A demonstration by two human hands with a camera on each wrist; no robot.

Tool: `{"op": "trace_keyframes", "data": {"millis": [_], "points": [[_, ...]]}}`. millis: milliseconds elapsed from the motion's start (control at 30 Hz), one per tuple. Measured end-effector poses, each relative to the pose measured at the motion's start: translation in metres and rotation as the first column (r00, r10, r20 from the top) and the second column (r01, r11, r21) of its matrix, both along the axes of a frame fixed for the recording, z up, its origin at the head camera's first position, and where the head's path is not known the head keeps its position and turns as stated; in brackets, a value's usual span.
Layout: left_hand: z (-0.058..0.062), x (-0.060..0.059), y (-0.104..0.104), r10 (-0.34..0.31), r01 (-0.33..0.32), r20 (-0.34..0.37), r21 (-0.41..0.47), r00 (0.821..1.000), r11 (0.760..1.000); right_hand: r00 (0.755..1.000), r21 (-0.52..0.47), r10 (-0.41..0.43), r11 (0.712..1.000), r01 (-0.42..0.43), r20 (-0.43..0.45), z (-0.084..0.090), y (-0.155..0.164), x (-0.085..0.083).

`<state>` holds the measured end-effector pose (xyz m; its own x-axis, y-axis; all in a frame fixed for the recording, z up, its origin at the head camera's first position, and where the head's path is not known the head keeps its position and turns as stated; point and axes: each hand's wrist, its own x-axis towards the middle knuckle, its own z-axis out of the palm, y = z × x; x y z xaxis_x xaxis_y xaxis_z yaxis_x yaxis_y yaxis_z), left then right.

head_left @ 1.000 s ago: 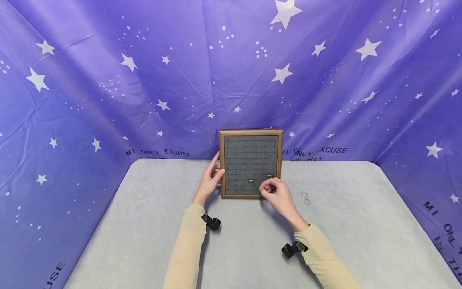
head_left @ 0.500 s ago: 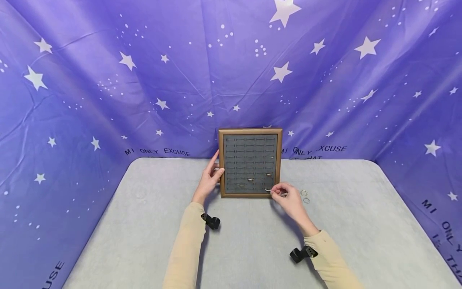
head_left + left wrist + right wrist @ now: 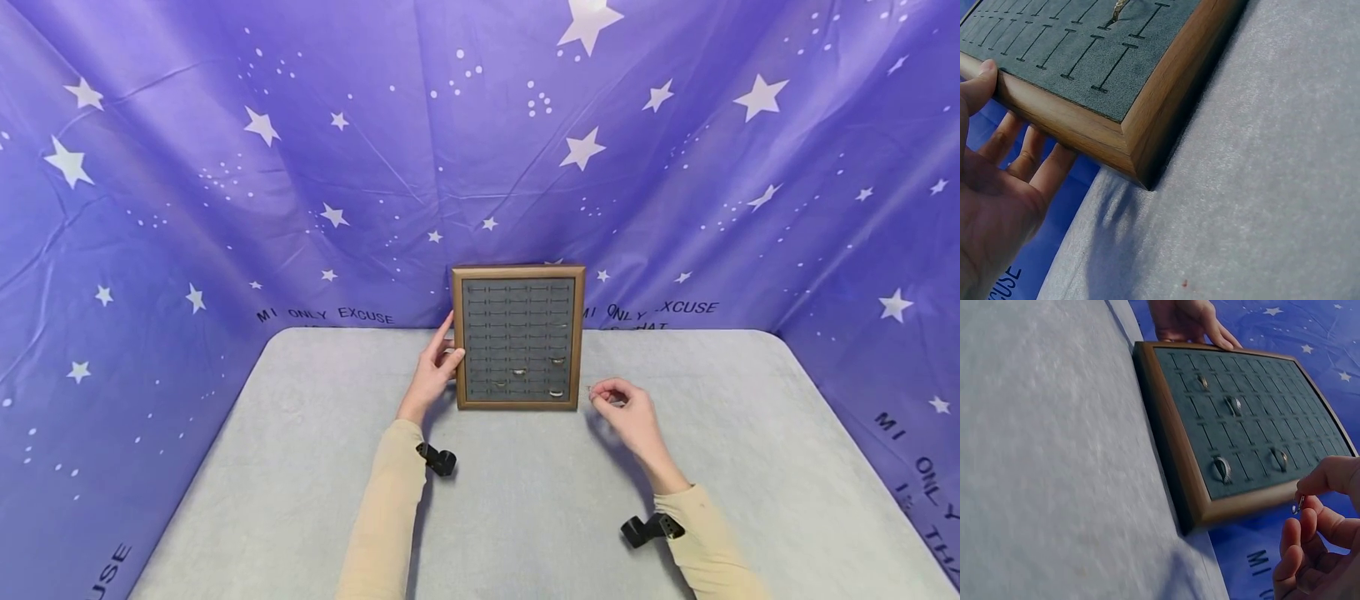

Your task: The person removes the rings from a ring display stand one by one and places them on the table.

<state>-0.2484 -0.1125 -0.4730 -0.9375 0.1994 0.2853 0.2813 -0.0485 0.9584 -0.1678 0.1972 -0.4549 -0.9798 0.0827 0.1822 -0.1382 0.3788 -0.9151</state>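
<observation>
A wooden-framed ring tray (image 3: 517, 271) with a grey slotted pad leans against the backdrop at the table's far edge. Several rings (image 3: 556, 393) sit in its lower slots. My left hand (image 3: 450, 354) grips the tray's left frame (image 3: 1085, 128), thumb on the front and fingers behind. My right hand (image 3: 600, 393) hovers just right of the tray's lower right corner, pinching a small ring (image 3: 1298, 504) between thumb and forefinger. In the right wrist view the tray (image 3: 1166, 425) shows rings (image 3: 1222, 469) in separate slots.
The grey padded table (image 3: 525, 500) stretches toward me. Purple star-printed cloth (image 3: 225, 208) closes in the back and both sides. Black camera mounts (image 3: 438, 461) sit on both wrists.
My right hand left the tray's bottom-right slot, where a ring now sits, and moved right over the spot where two loose rings lay. The left hand has stayed put.
</observation>
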Motion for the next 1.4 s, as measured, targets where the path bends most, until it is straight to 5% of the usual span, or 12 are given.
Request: {"op": "trace_keyframes", "data": {"millis": [400,767,1067,1400], "points": [[-0.001,0.002,-0.003,0.008,-0.007,0.011,-0.013,1.000,1.000,0.999,-0.022,-0.037,0.999,0.036,-0.035,-0.018,0.035,-0.006],[-0.001,0.002,-0.003,0.000,0.001,0.045,-0.006,0.999,1.000,0.998,0.013,-0.067,0.998,0.067,-0.009,0.003,0.054,0.004],[-0.001,0.001,-0.005,-0.002,0.003,0.038,-0.025,0.999,1.000,0.992,0.067,-0.120,0.991,0.117,0.047,-0.025,0.080,0.001],[0.003,-0.001,-0.003,0.000,0.002,0.048,-0.037,0.999,0.999,0.994,0.137,-0.108,0.985,0.107,0.002,-0.040,0.090,0.004]]}}
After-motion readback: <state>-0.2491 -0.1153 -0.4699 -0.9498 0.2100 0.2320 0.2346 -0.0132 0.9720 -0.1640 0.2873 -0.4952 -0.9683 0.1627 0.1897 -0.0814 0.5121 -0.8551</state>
